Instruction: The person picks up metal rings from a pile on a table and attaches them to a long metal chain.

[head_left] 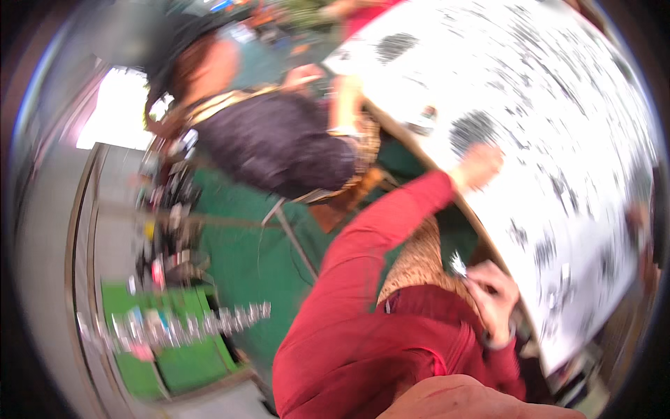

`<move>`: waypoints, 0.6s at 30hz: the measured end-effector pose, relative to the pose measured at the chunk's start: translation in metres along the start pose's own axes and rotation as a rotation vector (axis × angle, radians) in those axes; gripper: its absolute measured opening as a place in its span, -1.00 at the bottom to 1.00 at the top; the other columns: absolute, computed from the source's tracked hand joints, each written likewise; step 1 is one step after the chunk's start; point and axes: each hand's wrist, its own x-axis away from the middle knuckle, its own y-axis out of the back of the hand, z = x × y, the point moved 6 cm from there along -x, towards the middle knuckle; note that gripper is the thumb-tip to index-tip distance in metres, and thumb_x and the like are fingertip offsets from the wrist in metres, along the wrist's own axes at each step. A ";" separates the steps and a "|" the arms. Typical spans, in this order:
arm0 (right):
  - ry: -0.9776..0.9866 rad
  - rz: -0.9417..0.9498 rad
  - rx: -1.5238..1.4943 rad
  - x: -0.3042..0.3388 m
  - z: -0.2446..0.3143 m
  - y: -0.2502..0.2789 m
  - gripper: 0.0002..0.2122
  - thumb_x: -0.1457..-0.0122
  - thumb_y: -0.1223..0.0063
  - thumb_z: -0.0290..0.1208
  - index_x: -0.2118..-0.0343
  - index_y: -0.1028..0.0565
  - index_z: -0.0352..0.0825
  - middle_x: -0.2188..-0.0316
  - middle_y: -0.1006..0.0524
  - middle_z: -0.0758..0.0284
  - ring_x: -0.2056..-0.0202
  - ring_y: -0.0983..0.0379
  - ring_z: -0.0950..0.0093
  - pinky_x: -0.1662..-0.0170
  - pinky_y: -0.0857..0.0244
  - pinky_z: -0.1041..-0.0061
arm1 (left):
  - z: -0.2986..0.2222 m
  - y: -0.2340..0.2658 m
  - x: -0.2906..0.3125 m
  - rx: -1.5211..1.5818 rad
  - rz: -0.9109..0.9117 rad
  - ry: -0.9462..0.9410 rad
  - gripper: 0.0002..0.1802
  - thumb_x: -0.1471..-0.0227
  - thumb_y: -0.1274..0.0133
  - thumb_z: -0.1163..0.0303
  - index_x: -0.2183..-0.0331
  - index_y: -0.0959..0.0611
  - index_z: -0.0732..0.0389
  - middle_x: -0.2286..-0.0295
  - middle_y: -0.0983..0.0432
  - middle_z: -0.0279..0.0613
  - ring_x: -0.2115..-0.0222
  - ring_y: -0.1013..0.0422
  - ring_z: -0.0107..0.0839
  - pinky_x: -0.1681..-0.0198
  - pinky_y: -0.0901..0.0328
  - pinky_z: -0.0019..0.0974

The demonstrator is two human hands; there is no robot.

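While the dark heap (471, 130) at two o'clock seemed unfinished, the right hand (493, 293) pinched a silvery piece (457, 264), the left hand (481, 167) having unclear grip.

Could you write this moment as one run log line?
left hand: by dark pile on white tabletop, contact unclear | right hand: pinching small silvery item, blurred | nearby: co-worker

The surface (431, 78) is coloured white and strewn with black clusters (473, 131). A small piece (458, 265) is tinted silvery. Deep red is seen on the sleeves (405, 206); the lap cloth (417, 258) is speckled brown on tan, and the floor (237, 241) is coloured green.
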 end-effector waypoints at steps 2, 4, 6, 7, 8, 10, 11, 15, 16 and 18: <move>-0.079 -0.046 0.031 -0.002 -0.004 0.006 -0.86 0.17 -0.19 -0.76 0.50 -0.52 -0.44 0.56 -0.50 0.30 0.51 -0.40 0.56 0.43 -0.27 0.63 | -0.008 0.009 -0.012 0.014 -0.067 -0.026 -0.92 0.20 0.03 0.46 0.54 -0.50 0.26 0.52 -0.37 -0.10 0.45 -0.37 -0.18 0.42 -0.33 -0.16; 0.005 -0.078 0.030 -0.004 -0.009 0.009 -0.85 0.13 -0.13 -0.80 0.47 -0.52 -0.45 0.53 -0.50 0.30 0.51 -0.37 0.60 0.42 -0.25 0.66 | -0.011 0.032 -0.025 0.237 -0.221 0.054 -0.94 0.15 0.05 0.51 0.50 -0.45 0.27 0.48 -0.37 -0.10 0.37 -0.33 -0.18 0.36 -0.32 -0.22; -0.076 -0.073 -0.036 -0.005 -0.023 0.006 -0.85 0.09 -0.10 -0.80 0.44 -0.52 -0.46 0.48 -0.50 0.30 0.48 -0.37 0.60 0.41 -0.26 0.67 | -0.017 0.055 -0.016 0.340 -0.296 0.158 -0.93 0.13 0.05 0.52 0.47 -0.45 0.28 0.48 -0.38 -0.07 0.35 -0.33 -0.17 0.33 -0.32 -0.22; -0.125 -0.064 -0.083 -0.005 -0.027 0.003 -0.85 0.08 -0.09 -0.80 0.42 -0.52 -0.46 0.46 -0.50 0.30 0.47 -0.38 0.60 0.40 -0.26 0.68 | -0.023 0.072 -0.002 0.364 -0.369 0.174 -0.94 0.11 0.05 0.53 0.47 -0.47 0.29 0.48 -0.40 -0.07 0.35 -0.34 -0.15 0.32 -0.31 -0.21; -0.183 -0.051 -0.130 -0.004 -0.031 0.002 -0.85 0.06 -0.08 -0.80 0.41 -0.52 -0.46 0.44 -0.50 0.30 0.46 -0.39 0.59 0.39 -0.27 0.68 | -0.029 0.091 0.012 0.387 -0.441 0.197 -0.95 0.08 0.05 0.53 0.47 -0.48 0.30 0.49 -0.41 -0.06 0.36 -0.35 -0.14 0.30 -0.30 -0.20; -0.231 -0.084 -0.092 -0.005 -0.037 0.008 -0.86 0.03 -0.10 -0.77 0.38 -0.53 -0.46 0.42 -0.50 0.31 0.44 -0.39 0.59 0.37 -0.30 0.67 | -0.042 0.119 0.027 0.554 -0.410 0.271 -0.91 0.04 0.04 0.51 0.45 -0.51 0.34 0.50 -0.46 -0.06 0.40 -0.39 -0.13 0.30 -0.30 -0.16; -0.251 -0.106 -0.075 -0.005 -0.040 0.011 -0.87 0.01 -0.11 -0.75 0.37 -0.53 -0.47 0.41 -0.50 0.31 0.43 -0.40 0.59 0.36 -0.31 0.67 | -0.051 0.138 0.035 0.637 -0.393 0.299 -0.89 0.02 0.04 0.50 0.44 -0.53 0.35 0.50 -0.49 -0.07 0.42 -0.41 -0.13 0.31 -0.30 -0.14; -0.297 -0.230 -0.111 -0.013 -0.025 0.011 -0.86 -0.05 -0.11 -0.67 0.29 -0.51 -0.49 0.44 -0.52 0.35 0.41 -0.40 0.64 0.30 -0.34 0.66 | -0.089 0.191 0.075 1.086 -0.292 0.479 -0.84 0.03 -0.07 0.43 0.42 -0.59 0.36 0.50 -0.54 -0.10 0.45 -0.49 -0.31 0.32 -0.33 -0.27; -0.262 -0.229 -0.107 -0.015 -0.024 0.010 -0.86 -0.06 -0.10 -0.66 0.28 -0.51 -0.49 0.44 -0.52 0.35 0.42 -0.39 0.64 0.30 -0.33 0.66 | -0.099 0.196 0.081 1.044 -0.308 0.419 -0.85 0.04 -0.08 0.44 0.43 -0.59 0.34 0.49 -0.53 -0.12 0.43 -0.47 -0.32 0.33 -0.32 -0.28; -0.198 -0.227 -0.094 -0.016 -0.025 0.014 -0.85 -0.08 -0.09 -0.64 0.26 -0.50 -0.50 0.45 -0.52 0.34 0.43 -0.39 0.64 0.32 -0.32 0.66 | -0.114 0.206 0.094 1.021 -0.279 0.386 -0.86 0.06 -0.12 0.43 0.43 -0.56 0.30 0.44 -0.48 -0.17 0.35 -0.41 -0.29 0.29 -0.30 -0.28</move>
